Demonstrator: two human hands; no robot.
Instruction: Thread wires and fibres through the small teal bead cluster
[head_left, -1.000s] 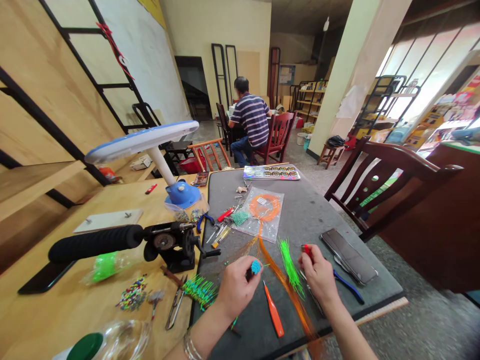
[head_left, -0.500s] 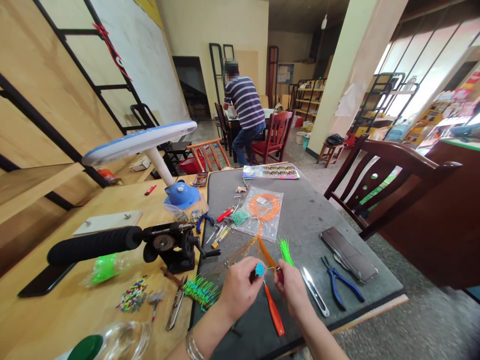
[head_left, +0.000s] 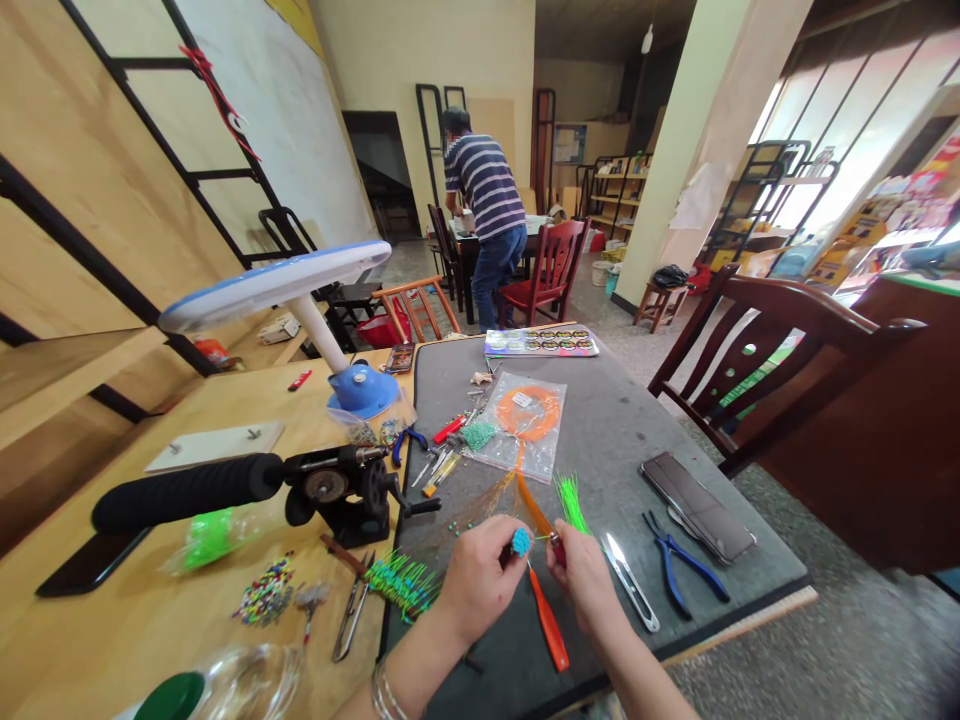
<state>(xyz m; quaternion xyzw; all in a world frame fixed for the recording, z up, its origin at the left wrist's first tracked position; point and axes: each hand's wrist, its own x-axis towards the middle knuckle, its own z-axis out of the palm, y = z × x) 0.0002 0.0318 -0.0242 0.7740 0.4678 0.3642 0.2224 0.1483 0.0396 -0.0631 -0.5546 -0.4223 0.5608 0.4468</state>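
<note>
Near the mat's front edge, my left hand (head_left: 480,575) is closed around a bundle whose round turquoise-blue end (head_left: 520,542) pokes out between thumb and fingers. My right hand (head_left: 583,575), close beside it, pinches a small dark-red object (head_left: 556,545); its kind is mostly hidden by the fingers. A thin yellow-green strand seems to run between the two hands. Just beyond them lies a fan of orange strands (head_left: 534,503). An orange-handled tool (head_left: 550,620) rests on the mat below and between the hands. Green strands (head_left: 571,502) lie past my right hand.
Thread snips (head_left: 630,585), blue pliers (head_left: 682,565) and a grey phone case (head_left: 697,507) lie to the right. Leftward are green blue-tipped strands (head_left: 403,583), a black clamp device (head_left: 337,490), coloured beads (head_left: 266,592) and a lamp (head_left: 364,390). A person (head_left: 487,200) stands at a far table.
Both hands stay nearly where they were, still holding the same things. In the background, the person has straightened up somewhat and shifted position at the far table.
</note>
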